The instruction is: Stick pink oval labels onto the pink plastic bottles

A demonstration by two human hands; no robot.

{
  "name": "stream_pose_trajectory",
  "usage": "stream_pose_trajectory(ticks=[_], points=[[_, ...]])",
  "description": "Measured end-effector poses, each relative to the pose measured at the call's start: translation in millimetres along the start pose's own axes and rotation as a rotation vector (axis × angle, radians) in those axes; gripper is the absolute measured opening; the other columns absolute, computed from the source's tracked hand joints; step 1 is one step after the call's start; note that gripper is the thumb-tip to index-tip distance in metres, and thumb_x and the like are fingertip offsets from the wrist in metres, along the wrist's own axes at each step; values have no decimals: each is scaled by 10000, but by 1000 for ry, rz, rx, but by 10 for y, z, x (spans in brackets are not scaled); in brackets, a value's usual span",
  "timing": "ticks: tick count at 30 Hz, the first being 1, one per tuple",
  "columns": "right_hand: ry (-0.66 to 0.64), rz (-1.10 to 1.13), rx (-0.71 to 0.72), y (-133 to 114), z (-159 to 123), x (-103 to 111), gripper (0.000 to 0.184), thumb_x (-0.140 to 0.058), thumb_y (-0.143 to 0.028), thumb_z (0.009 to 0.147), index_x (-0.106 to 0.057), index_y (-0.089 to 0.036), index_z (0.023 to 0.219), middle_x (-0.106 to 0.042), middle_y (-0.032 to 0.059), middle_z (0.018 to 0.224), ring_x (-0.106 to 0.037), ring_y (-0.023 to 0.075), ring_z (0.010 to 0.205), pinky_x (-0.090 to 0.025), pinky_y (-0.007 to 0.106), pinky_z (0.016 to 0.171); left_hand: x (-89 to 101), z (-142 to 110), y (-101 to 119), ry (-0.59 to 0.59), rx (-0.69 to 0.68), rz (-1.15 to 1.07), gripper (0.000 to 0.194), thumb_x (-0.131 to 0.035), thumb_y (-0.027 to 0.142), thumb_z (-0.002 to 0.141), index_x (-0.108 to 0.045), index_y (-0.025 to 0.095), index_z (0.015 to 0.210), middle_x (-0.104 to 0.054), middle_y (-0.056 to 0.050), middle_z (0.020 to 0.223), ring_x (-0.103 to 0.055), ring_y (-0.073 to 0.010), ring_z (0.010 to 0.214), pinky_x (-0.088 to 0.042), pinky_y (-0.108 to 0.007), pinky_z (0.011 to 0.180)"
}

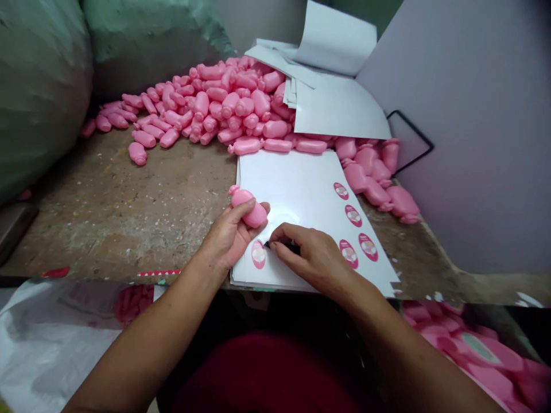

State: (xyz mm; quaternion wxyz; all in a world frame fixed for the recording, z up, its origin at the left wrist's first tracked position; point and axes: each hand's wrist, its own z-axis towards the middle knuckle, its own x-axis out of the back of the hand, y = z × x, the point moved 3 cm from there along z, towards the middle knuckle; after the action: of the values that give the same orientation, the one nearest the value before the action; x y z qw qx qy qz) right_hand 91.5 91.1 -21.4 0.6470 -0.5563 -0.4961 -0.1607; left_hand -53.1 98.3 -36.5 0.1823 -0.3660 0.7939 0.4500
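Head view: my left hand [228,235] is closed around a pink plastic bottle [248,207], which lies on its side in my palm with the thumb over the top. The bottle is above the left edge of a white label sheet [301,195], its narrow end pointing up and left. My right hand [312,255] is in a narrow pinch on a small dark item [282,248], mostly hidden by my fingers, so I can't tell what it is. That hand is over the sheet, just beside a pink oval label [258,254] near the lower left. Four more pink oval labels [353,215] sit toward the sheet's right edge. The sheet lies on a worn wooden workbench [129,218]. Behind it is a heap of pink bottles [228,103], with more at right [370,178]. Loose white sheets [340,106] lie on the heap's right side. Green sacks [43,86] are at left, a lavender board [473,115] at right. Below the bench are a white plastic bag [51,338] and a bag of pink bottles [465,355].
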Motion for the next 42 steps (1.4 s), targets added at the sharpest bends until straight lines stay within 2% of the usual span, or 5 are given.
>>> stream_pose_trajectory(ticks=[10,18,23,33,42], points=[[99,-178,13,-30,42,-116,169,-630,-350,876,-630,-200,797,-711,19,775,-574,179,659,-321,339,716,10,11,14,-13,43,1,28,-579,125,915,-563,144,930,-691,-81,886,-690,-156,862,-532,-264,776],[24,689,-45,40,-137,127,332,-671,-490,759,-517,-218,647,-472,-43,608,-397,115,569,-297,263,536,-7,-1,33,7,-30,94,124,-633,122,862,-574,151,967,-700,-54,848,-700,-147,811,-552,-248,729],[117,744,-43,96,-240,258,215,-695,-418,766,-662,-207,736,-555,-23,636,-443,124,599,-322,269,554,-87,-260,-35,-132,-83,279,337,-699,135,804,-593,179,1121,-719,-39,867,-679,-125,718,-529,-198,619],[82,800,-46,71,-386,262,207,-676,-394,795,-682,-205,711,-636,-11,627,-549,137,604,-402,271,586,-113,-761,-322,-343,128,209,576,-550,662,876,-558,227,1254,-664,-36,905,-684,-155,732,-571,-236,571],[139,703,-53,70,-388,259,200,-660,-379,781,-660,-204,683,-612,-12,616,-497,131,583,-377,268,552,-111,-809,-345,-355,119,266,677,-530,755,815,-550,237,1250,-673,-65,986,-686,-167,756,-534,-213,528]])
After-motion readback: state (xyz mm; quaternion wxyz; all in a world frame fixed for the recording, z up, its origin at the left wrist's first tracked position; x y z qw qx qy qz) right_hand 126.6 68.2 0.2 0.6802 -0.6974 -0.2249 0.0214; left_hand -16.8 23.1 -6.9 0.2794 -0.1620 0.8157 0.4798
